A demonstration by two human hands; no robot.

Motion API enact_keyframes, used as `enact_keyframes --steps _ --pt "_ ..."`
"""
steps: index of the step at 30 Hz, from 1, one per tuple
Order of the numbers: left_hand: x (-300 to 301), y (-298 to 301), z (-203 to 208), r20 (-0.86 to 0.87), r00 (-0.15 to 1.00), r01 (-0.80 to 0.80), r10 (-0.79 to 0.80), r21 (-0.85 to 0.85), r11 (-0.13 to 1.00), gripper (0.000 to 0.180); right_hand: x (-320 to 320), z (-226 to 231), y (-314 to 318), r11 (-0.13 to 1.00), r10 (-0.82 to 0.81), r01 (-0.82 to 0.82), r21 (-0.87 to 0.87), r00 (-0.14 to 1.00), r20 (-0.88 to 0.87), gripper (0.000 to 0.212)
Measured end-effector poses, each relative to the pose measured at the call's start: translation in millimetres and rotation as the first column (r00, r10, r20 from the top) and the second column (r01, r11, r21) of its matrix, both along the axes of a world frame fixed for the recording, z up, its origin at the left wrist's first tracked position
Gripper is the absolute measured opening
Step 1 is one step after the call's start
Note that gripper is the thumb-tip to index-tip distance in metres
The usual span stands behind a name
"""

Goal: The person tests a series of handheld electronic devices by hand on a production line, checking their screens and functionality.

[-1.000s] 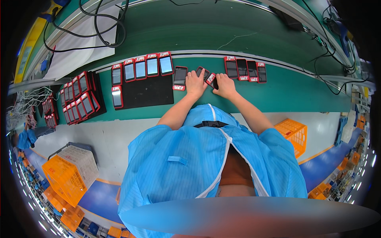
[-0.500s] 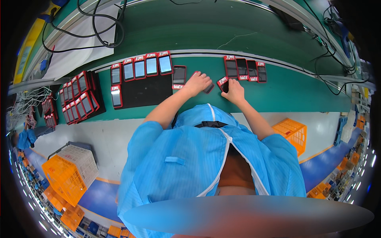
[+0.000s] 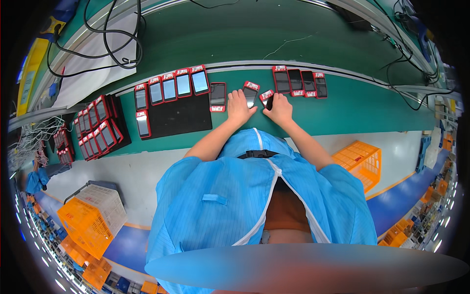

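Observation:
My right hand [image 3: 280, 110] closes around a small red-edged handheld device [image 3: 267, 97] with a dark screen, tilted just above or on the green bench top; my fingers hide its lower part. To its left, another red-edged handheld [image 3: 251, 92] lies at a slant, its label end pointing away from me. My left hand [image 3: 239, 109] rests flat beside that one, fingers stretched out along its left side and thumb close to its lower end. Just left of these fingers lies a handheld with a dark screen [image 3: 218, 94], label end toward me.
Several handhelds with lit screens [image 3: 183, 84] line a black mat [image 3: 180, 116] on the left. Further left, more stand packed in rows [image 3: 93, 128]. A short row of dark-screened handhelds [image 3: 295, 81] sits at the back right. Orange crates [image 3: 361, 164] stand on the floor; cables [image 3: 117, 32] hang upper left.
My left hand has drawn back and left, uncovering the slanted handheld, which now sits farther back with its label showing. My right hand keeps its device and has shifted slightly left.

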State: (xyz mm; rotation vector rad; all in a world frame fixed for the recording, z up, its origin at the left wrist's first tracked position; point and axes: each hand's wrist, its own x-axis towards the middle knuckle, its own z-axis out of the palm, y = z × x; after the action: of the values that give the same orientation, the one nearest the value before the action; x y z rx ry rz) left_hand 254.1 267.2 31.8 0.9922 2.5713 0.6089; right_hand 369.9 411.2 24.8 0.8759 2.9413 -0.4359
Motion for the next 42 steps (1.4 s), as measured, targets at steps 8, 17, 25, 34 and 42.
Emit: enact_keyframes --steps 8,17,25,34,42 --pt "1 -3 -31 -0.109 0.99 -0.064 0.085 0.181 0.981 0.081 -17 -1 -8 0.998 0.044 -0.043 0.046 0.999 -0.02 0.062" --pt "-1 1 -31 -0.136 0.977 -0.14 0.167 0.189 0.972 0.078 -14 -11 -19 0.995 -0.036 0.037 0.09 0.999 -0.016 0.063" --pt "-3 2 -34 -0.199 0.973 -0.092 0.113 0.113 0.989 0.076 -17 -7 -19 0.989 -0.132 0.133 0.061 0.991 -0.029 0.059" --pt "-1 3 -29 -0.193 0.971 -0.119 0.144 0.133 0.984 0.076 -28 -4 -19 0.978 -0.207 0.207 0.018 0.978 0.002 0.062" --pt "-2 1 -26 -0.183 0.974 -0.106 0.133 0.149 0.983 0.052 -29 -6 -19 0.978 -0.205 0.205 0.022 0.979 -0.003 0.062"
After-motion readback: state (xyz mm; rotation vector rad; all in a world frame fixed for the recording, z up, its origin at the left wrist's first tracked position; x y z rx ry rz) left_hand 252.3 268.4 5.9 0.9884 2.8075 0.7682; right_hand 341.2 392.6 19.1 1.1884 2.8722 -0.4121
